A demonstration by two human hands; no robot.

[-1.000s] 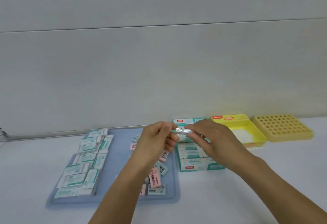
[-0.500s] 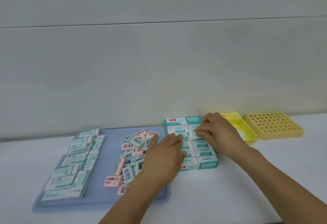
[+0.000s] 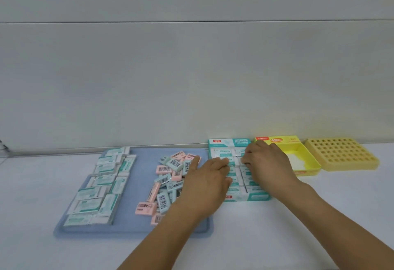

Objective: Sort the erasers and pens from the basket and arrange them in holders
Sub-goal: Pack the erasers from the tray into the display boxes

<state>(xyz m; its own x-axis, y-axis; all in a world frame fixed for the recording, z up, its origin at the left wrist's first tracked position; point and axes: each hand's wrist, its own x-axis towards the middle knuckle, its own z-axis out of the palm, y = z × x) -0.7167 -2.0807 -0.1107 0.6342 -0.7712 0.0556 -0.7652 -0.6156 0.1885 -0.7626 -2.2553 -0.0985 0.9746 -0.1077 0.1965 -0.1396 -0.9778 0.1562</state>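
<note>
Now my left hand lies flat, fingers straight, on the teal box's erasers. My right hand pinches one eraser at the box's middle.

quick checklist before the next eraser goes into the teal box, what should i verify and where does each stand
1. Both hands at teal box: ok.
2. Right hand grip on an eraser: cannot tell, fingertips curled onto the rows.
3. Left hand free: ok, fingers straight.
4. Free slot left in box: cannot tell, hands cover it.
5. Loose erasers waiting on blue tray: ok.
6. Yellow box out of the way: ok.
</note>
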